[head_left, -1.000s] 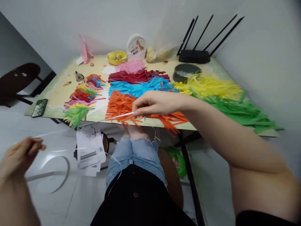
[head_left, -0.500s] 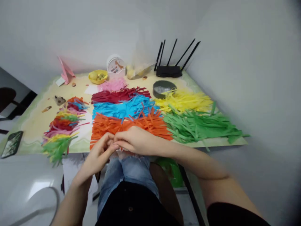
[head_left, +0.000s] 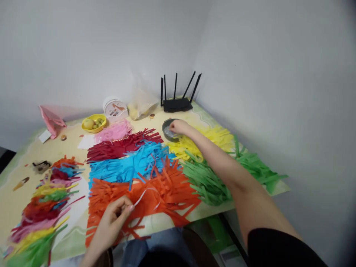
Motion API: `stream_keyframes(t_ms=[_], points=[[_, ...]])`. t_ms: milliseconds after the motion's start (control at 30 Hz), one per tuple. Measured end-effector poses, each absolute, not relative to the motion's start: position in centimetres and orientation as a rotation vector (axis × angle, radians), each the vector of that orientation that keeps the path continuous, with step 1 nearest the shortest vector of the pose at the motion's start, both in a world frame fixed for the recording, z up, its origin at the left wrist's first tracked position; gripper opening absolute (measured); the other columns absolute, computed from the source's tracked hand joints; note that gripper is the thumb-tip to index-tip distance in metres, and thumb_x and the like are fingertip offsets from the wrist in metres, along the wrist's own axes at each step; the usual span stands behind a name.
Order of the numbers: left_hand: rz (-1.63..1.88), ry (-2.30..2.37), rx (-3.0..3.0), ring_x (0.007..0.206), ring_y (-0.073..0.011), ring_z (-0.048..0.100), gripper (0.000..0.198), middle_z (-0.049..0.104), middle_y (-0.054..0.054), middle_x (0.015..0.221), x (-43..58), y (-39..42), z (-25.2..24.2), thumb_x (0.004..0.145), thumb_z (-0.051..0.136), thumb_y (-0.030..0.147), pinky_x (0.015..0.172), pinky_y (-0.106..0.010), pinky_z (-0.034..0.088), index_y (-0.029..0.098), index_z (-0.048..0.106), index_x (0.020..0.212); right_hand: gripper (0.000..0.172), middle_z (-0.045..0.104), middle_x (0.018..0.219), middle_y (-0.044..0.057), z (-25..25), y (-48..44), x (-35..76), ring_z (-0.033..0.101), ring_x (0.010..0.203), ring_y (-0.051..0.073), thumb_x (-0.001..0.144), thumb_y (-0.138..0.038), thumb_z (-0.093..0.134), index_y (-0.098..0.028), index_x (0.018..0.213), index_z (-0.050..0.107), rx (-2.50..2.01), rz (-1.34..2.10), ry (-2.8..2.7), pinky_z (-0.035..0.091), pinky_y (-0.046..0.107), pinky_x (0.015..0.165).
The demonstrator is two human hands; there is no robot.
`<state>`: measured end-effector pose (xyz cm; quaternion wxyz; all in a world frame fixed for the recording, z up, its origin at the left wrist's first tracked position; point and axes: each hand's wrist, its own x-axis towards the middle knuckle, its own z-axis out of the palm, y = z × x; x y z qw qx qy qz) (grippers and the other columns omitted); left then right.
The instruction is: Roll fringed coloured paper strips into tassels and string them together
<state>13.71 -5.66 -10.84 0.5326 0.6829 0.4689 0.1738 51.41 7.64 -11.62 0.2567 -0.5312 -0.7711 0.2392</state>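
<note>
My left hand (head_left: pixel 115 218) is closed in a pinch on one end of a thin white strip (head_left: pixel 145 191). The strip curls to the right over the fringed orange paper (head_left: pixel 169 189). Farther off, my right hand (head_left: pixel 178 127) dips over the dark round dish (head_left: pixel 167 126), fingertips together at the clear, shiny contents. Whatever those fingers grip is too small to see. Fringed yellow paper (head_left: pixel 219 138) and green paper (head_left: pixel 207 181) lie under and beside my right forearm. Fringed blue paper (head_left: pixel 111 170) and dark red paper (head_left: pixel 119 145) lie beyond the orange.
At the left lies a multicoloured fringed strip (head_left: pixel 41 207). Along the back stand a pink folded stand (head_left: pixel 51 120), a yellow fruit bowl (head_left: pixel 94 129), a white container (head_left: pixel 115 108), a plastic bag (head_left: pixel 141 105) and a black router (head_left: pixel 178 105). Pink shredded paper (head_left: pixel 114 131) lies before them.
My hands have parted. The right reached forward to the round dish; the left stays near the front edge, now showing the white strip. The view has shifted to the right and upward.
</note>
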Motion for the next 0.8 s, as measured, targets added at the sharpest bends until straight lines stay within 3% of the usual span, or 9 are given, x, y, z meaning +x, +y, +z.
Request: stream_keyframes(t_ms=[133,267,533,800], points=[[0.381,1.184,1.576,0.056,-0.0115,0.031,0.063,0.035,0.004,0.061,13.5,-4.7,-11.4,0.082,0.055,0.08,0.052,-0.024,0.027,0.019,0.05,0.067,0.028,0.065,0.126,0.009,-15.0,12.0,55.1,0.066,0.109,0.023,0.098,-0.036,0.063,-0.02,0.121,0.066,-2.037,0.679,-2.101,0.058,0.041,0.091],[0.38,1.201,1.55,0.057,-0.0109,0.029,0.063,0.033,0.004,0.062,12.9,-3.9,-12.6,0.083,0.055,0.079,0.051,-0.023,0.025,0.018,0.051,0.068,0.034,0.064,0.13,0.012,-17.3,13.9,57.1,0.065,0.112,0.023,0.097,-0.035,0.065,-0.016,0.125,0.064,-2.376,0.598,-2.079,0.057,0.043,0.095],[0.438,1.198,1.521,0.055,-0.0093,0.026,0.057,0.032,0.005,0.062,12.2,-3.1,-14.7,0.085,0.059,0.071,0.05,-0.021,0.022,0.017,0.054,0.069,0.036,0.064,0.128,0.011,-18.3,14.6,57.2,0.065,0.112,0.024,0.097,-0.037,0.065,-0.016,0.126,0.063,-2.558,0.574,-2.165,0.057,0.046,0.095],[0.432,1.223,1.531,0.056,-0.0097,0.028,0.057,0.034,0.004,0.061,12.3,-2.9,-14.0,0.084,0.061,0.071,0.05,-0.021,0.023,0.017,0.057,0.069,0.038,0.063,0.132,0.011,-17.8,15.2,58.0,0.064,0.114,0.024,0.099,-0.037,0.062,-0.017,0.13,0.061,-2.533,0.33,-2.042,0.056,0.046,0.096]])
